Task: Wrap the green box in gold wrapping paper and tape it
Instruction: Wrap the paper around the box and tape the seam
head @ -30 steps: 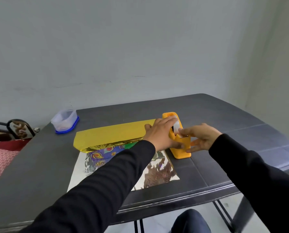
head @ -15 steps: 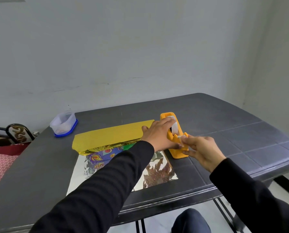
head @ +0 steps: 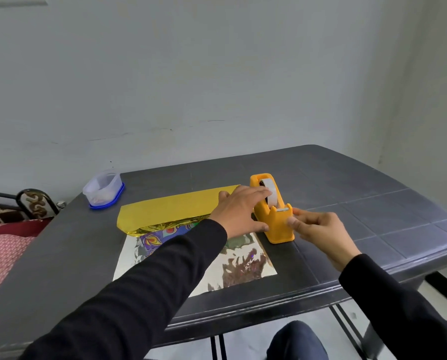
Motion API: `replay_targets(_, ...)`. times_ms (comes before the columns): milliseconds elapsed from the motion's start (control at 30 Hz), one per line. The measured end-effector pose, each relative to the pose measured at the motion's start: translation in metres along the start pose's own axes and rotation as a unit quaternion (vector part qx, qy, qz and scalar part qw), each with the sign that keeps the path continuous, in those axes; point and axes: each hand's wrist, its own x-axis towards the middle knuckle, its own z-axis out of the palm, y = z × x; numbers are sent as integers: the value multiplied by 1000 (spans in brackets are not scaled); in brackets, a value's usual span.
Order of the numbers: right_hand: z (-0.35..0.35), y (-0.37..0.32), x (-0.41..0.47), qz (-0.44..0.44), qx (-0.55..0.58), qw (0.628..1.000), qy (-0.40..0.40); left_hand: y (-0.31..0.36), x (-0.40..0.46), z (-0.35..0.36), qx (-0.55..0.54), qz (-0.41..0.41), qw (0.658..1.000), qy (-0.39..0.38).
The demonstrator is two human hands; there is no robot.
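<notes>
The gold wrapping paper (head: 170, 207) is folded over the box (head: 162, 236), whose patterned blue side and a small green patch show under the fold. The paper's shiny sheet (head: 243, 266) lies flat toward me. An orange tape dispenser (head: 279, 227) stands just right of the box. My left hand (head: 239, 210) holds the dispenser, fingers across the white tape roll and thumb at its base. My right hand (head: 318, 227) pinches at the dispenser's front, just below the cutter; the clear tape itself is hard to make out.
A clear plastic tub on a blue lid (head: 102, 189) sits at the back left of the dark table (head: 373, 203). A red patterned bed and metal frame (head: 9, 229) lie left of the table. My knee (head: 295, 339) shows below the front edge.
My right hand has shifted from the dispenser's right side to its front below the cutter, with the fingers pinched. The left hand stays on the dispenser.
</notes>
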Motion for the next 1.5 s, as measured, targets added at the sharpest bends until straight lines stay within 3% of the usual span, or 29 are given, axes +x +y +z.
replay_targets(133, 7, -10, -16, -77, 31, 996, 18, -19, -31, -14, -2, 17, 1000, 16)
replay_targets(300, 33, -33, -39, -120, 110, 984, -76, -69, -89, -36, -79, -22, 995, -48)
replay_targets(400, 49, -42, -46, -144, 90, 983, -62, -99, -121, -40, -157, -85, 977, -119)
replay_targets(500, 70, -49, -56, -196, 31, 979, -44, -115, -149, -44, -147, -128, 963, -186)
replay_targets(633, 99, -50, -64, -204, -29, 965, -161, -126, -171, -38, -126, -143, 954, -230)
replay_targets(700, 111, -49, -67, -206, -102, 948, -219, -130, -177, -33, -151, -151, 952, -218)
replay_targets(833, 138, -42, -71, -253, -244, 901, -254, -134, -181, -29, -172, -149, 956, -184)
replay_targets(1100, 158, -40, -65, -297, -324, 849, -293, -137, -183, -26, -156, -150, 964, -155)
replay_targets(1233, 156, -39, -57, -379, -391, 803, -242, -144, -183, -32, -181, -164, 965, -98)
replay_targets(1333, 153, -44, -44, -416, -359, 816, -180, -145, -183, -37, -188, -177, 963, -80)
replay_targets(1500, 152, -75, -28, -393, -281, 859, -169, -127, -182, -42, -163, -147, 975, -19)
